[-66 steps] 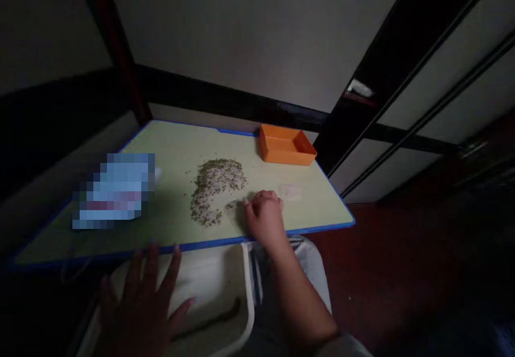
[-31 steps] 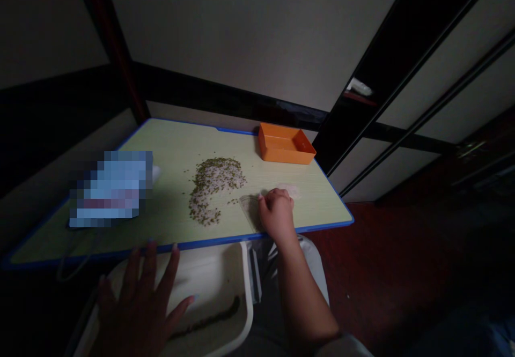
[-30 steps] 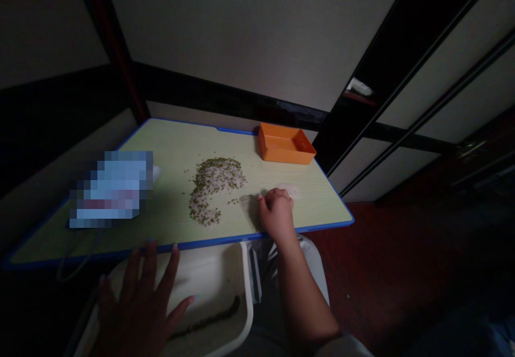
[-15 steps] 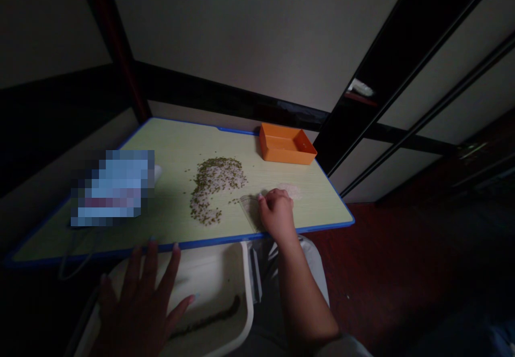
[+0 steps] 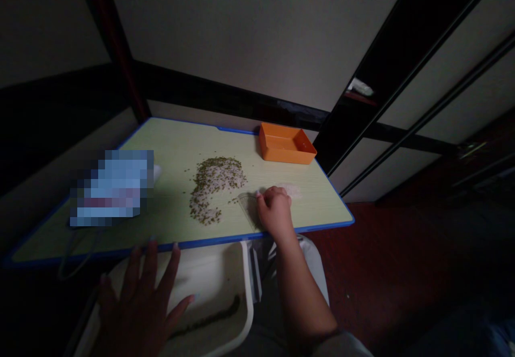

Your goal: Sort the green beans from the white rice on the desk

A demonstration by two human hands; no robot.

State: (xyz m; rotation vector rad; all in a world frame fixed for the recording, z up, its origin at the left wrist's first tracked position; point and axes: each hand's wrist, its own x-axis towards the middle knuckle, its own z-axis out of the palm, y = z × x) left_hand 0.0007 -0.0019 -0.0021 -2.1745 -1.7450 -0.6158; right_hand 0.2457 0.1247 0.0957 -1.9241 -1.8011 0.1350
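1. Main heap: a mixed heap of dark green and pale grains (image 5: 217, 177) lies on the pale green, blue-edged desk (image 5: 173, 145), with a few dark grains (image 5: 233, 200) straggling towards the right hand (image 5: 277, 215).
2. Right hand: fingers curled, thumb drawn in near the forefinger, at a thin, transparent, flat-looking piece (image 5: 248, 209); whether the fingertips pinch it or any grain cannot be told.
3. Pale patch: a small patch of pale grains (image 5: 293, 190) sits just beyond the right hand, apart from the main heap.
4. Left hand (image 5: 140, 303): fingers spread, above an off-white, round-cornered plastic tub (image 5: 250, 306) at the near edge; a dark band of material (image 5: 221, 314) lies inside.
5. Far side: an open, orange rectangular box (image 5: 287, 156) stands upright on the desk.
6. Step in hand (judged): close fingertip work beside the heap, dark and pale grains being largely intermixed there.
7. Demand of such a move (judged): light, low contact, since a broad sweep could scatter loose grains or merge patch and heap.
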